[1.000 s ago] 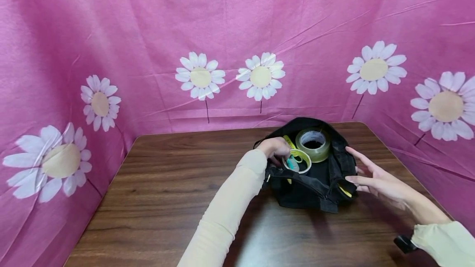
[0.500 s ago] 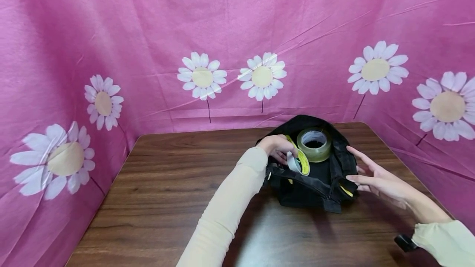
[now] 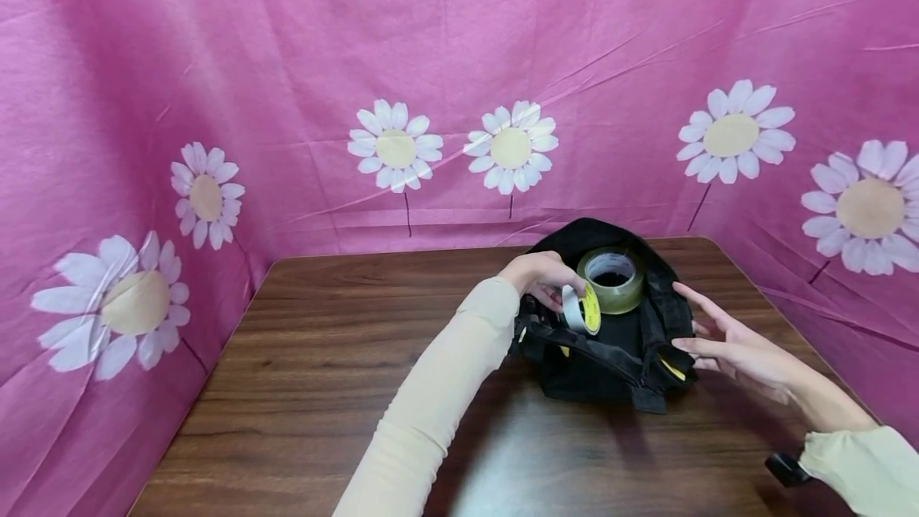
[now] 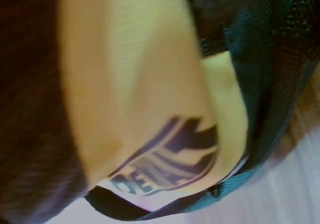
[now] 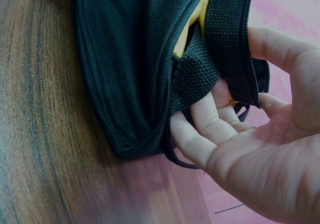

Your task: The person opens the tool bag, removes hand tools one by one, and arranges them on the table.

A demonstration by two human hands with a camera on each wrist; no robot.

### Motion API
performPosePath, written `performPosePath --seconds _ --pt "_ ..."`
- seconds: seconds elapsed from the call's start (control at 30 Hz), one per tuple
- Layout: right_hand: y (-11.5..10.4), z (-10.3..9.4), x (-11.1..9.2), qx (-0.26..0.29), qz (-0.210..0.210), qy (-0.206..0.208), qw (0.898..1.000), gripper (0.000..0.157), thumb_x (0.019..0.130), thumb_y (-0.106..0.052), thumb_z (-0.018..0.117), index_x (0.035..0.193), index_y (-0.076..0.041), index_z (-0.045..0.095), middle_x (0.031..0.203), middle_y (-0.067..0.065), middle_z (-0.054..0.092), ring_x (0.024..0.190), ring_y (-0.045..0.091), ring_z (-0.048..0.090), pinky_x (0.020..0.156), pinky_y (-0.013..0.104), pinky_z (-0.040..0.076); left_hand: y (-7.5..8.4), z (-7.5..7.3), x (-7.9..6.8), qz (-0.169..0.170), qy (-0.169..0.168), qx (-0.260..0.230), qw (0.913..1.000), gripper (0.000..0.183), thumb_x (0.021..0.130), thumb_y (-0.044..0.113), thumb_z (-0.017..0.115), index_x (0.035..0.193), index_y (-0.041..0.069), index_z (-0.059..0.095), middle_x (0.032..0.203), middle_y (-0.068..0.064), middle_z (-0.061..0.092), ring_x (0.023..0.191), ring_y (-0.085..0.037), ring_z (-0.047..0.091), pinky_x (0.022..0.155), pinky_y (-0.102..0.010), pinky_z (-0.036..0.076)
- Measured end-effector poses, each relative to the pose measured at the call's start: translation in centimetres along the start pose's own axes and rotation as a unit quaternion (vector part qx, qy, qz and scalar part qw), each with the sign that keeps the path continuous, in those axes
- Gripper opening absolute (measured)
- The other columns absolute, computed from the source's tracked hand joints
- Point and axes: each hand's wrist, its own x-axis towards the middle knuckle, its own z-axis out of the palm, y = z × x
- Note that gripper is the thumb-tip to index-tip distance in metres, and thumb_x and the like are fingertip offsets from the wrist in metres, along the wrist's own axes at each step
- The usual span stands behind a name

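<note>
A black zip-topped bag (image 3: 585, 377) lies open-mouthed toward the back right of the table. My left hand (image 3: 546, 278) reaches over its left rim and grips a small white tape roll (image 3: 574, 309) with a yellow inner ring, tilted on edge. Beside that, a larger clear packing tape roll (image 3: 623, 294) sits in the bag. At the bag's right end my right hand (image 3: 743, 357) holds on, fingers spread along it. In the right wrist view, its fingers (image 5: 200, 129) tuck under a black webbing strap (image 5: 197, 76). The left fingertips are partly hidden.
A brown wood-grain table (image 3: 345, 365) carries the bag. Pink cloth (image 3: 309, 46) with printed daisies hangs behind and at both sides. The left wrist view shows a blurred yellow surface with dark lettering (image 4: 170, 159) within a black fabric rim (image 4: 250, 164).
My left hand has lifted slightly and tipped the small tape roll from lying ring-up to standing on edge. A teal item seen inside its ring is hidden now. My right hand stays put.
</note>
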Motion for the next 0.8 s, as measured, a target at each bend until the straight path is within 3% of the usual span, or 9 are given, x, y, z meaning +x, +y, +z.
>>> performPosePath --seconds 0.13,0.27,0.37,0.5,0.63,0.8 --pt "0.0 -0.1 0.0 -0.003 0.002 0.000 1.000 0.089 0.104 -0.002 0.053 0.162 -0.040 -0.001 0.162 0.025 -0.025 0.143 0.052 -0.014 0.089 0.023 0.052 0.9 -0.2 -1.0 0.016 -0.003 0.019 0.9997 0.014 0.089 0.009 0.075 0.088 -0.003 0.070 0.085 -0.009 0.056 0.068 -0.023 0.057 0.082 -0.041 0.062" --pt "0.1 -0.2 0.1 -0.012 0.005 0.001 1.000 0.088 0.104 -0.003 0.053 0.162 -0.040 -0.001 0.162 0.025 -0.022 0.146 0.046 -0.004 0.090 0.024 0.053 2.0 -0.6 -2.4 0.041 -0.020 0.031 0.9985 0.021 0.092 0.012 0.072 0.101 -0.007 0.072 0.083 -0.008 0.059 0.066 -0.021 0.056 0.089 -0.045 0.059" --pt "0.1 -0.2 0.1 -0.016 0.003 0.000 1.000 0.088 0.104 -0.004 0.053 0.162 -0.040 -0.001 0.162 0.027 -0.021 0.146 0.014 0.022 0.090 0.025 0.053 2.7 -1.0 -3.5 0.061 -0.032 0.038 0.9969 0.026 0.094 0.013 0.070 0.111 -0.007 0.072 0.081 -0.007 0.060 0.064 -0.019 0.054 0.091 -0.047 0.058" --pt "0.1 -0.3 0.1 -0.017 -0.005 -0.002 1.000 0.087 0.104 -0.003 0.053 0.162 -0.039 -0.001 0.161 0.030 -0.018 0.115 -0.018 0.041 0.089 0.026 0.054 3.4 -1.5 -4.8 0.077 -0.036 0.034 0.9958 0.023 0.094 0.014 0.071 0.106 -0.006 0.073 0.076 -0.006 0.057 0.063 -0.018 0.052 0.090 -0.046 0.059" --pt "0.0 -0.3 0.0 -0.013 -0.007 -0.005 1.000 0.087 0.104 -0.003 0.053 0.162 -0.039 -0.002 0.160 0.031 -0.019 0.114 -0.019 0.043 0.089 0.026 0.054 3.9 -1.9 -5.9 0.088 -0.038 0.006 0.9953 0.015 0.091 0.014 0.075 0.093 -0.001 0.075 0.080 -0.008 0.061 0.068 -0.019 0.057 0.090 -0.048 0.058" --pt "0.0 -0.3 0.0 -0.010 -0.003 -0.010 1.000 0.087 0.104 -0.004 0.053 0.162 -0.040 -0.002 0.161 0.029 -0.020 0.115 -0.019 0.041 0.090 0.025 0.053 4.1 -2.7 -7.3 0.107 -0.043 -0.028 0.9929 0.016 0.093 0.014 0.074 0.103 0.000 0.075 0.097 -0.013 0.069 0.075 -0.021 0.066 0.087 -0.048 0.059"
